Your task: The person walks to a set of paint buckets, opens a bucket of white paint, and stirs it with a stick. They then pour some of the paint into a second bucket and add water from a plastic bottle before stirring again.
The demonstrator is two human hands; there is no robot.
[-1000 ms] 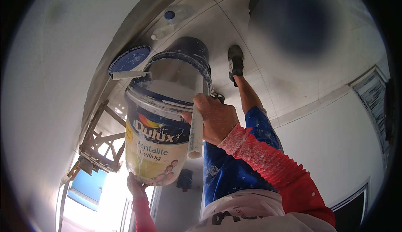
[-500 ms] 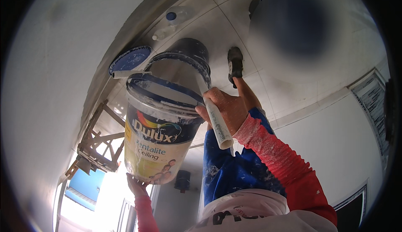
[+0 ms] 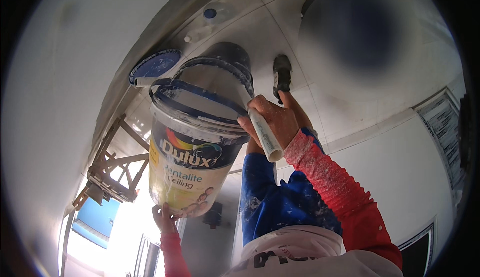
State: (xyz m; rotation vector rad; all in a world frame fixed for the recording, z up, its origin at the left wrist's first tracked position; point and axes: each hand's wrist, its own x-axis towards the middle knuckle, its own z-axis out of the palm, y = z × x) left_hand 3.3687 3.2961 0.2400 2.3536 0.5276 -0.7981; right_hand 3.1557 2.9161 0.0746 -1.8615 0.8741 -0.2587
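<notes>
A large paint bucket (image 3: pixel 192 172) with a cream and dark label hangs tilted in front of me, its open, paint-smeared rim facing away. My left hand (image 3: pixel 164 219) holds the lower edge of its base from beneath. My right hand (image 3: pixel 277 123) is closed around a white plastic pipe (image 3: pixel 266 138) beside the bucket's rim; whether its fingers also grip the rim cannot be made out. Just beyond the rim stands a second, dark bucket (image 3: pixel 230 52), its mouth next to the tilted one. The inside of both buckets is partly hidden.
A blue lid (image 3: pixel 157 66) lies by the wall, near clear plastic bottles (image 3: pixel 199 34) on the tiled floor (image 3: pixel 320 112). At left stands a wooden trestle (image 3: pixel 112 164). A blurred dark round shape (image 3: pixel 360 27) fills the upper right. My shoe (image 3: pixel 282 72) is on the tiles.
My right hand and the pipe have moved slightly up and to the right. The bucket has shifted a little, with my left hand still at its base.
</notes>
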